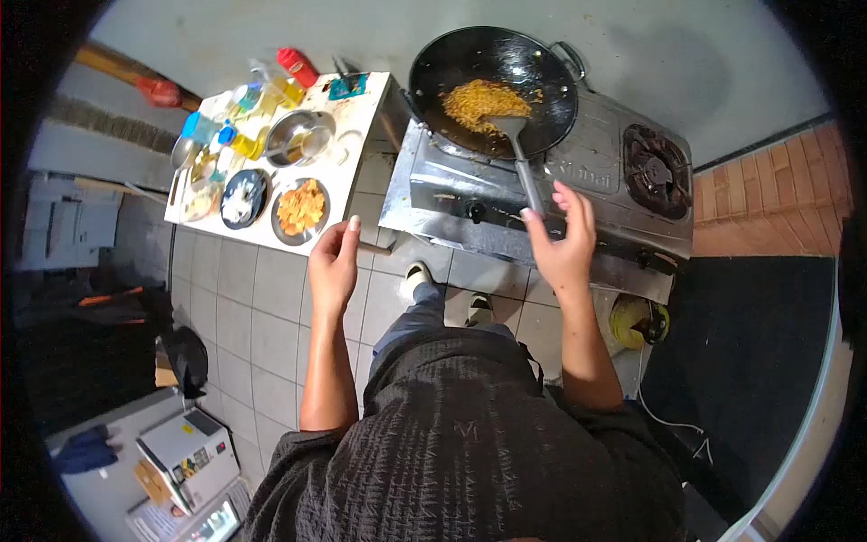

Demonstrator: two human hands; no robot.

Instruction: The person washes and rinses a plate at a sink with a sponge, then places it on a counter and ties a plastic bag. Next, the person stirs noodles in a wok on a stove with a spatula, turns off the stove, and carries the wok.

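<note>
A black wok [433, 81] sits on the left burner of a metal gas stove [578, 163], with crumbly yellow-brown food [479, 104] inside. The blade of a spatula [526, 176] rests in that food, and its handle leans over the wok's near rim towards me. My right hand [566, 248] is beside the handle's end, thumb and fingers apart, not wrapped round it. Left of the stove, my left hand [334, 266] hovers near the white table's front corner, fingers curled in and thumb raised; nothing shows in it.
On the white table [361, 113] stand a plate of orange pieces [301, 210], a dark bowl of white pieces [242, 199], a steel bowl [298, 135], oil bottles [244, 143] and a red bottle [296, 65]. A second burner [657, 170] is at the right.
</note>
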